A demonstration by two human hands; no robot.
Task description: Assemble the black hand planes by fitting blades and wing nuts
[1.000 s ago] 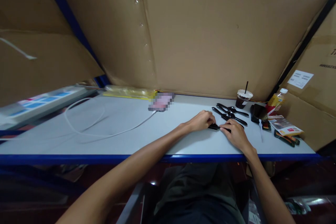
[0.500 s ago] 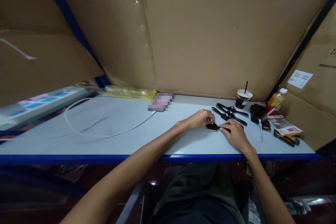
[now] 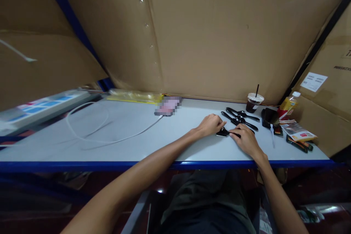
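Note:
On the tabletop, a black spokeshave point(image 3: 222, 132) lies between my hands, a pale edge showing along the near side of its body. My right hand point(image 3: 243, 138) is wrapped around its handle on the right. Fingers curled, my left hand point(image 3: 212, 125) presses thumb and fingertips at the top of the tool's body; the exact part pinched is hidden. Just beyond my hands rest more black spokeshaves point(image 3: 241, 117), with long handles on either side of a small central body.
Toward the back right stand a lidded drink cup point(image 3: 254, 103) and a yellow bottle point(image 3: 290, 104). A black case point(image 3: 271, 117) and a printed packet point(image 3: 297, 131) lie nearby. A phone point(image 3: 168, 106) with a white cable point(image 3: 128, 140) occupies the middle back. Cardboard point(image 3: 203, 36) walls the table.
My left hand has shifted slightly and its fingers have closed down onto the spokeshave's body. My right hand keeps its place on the handle.

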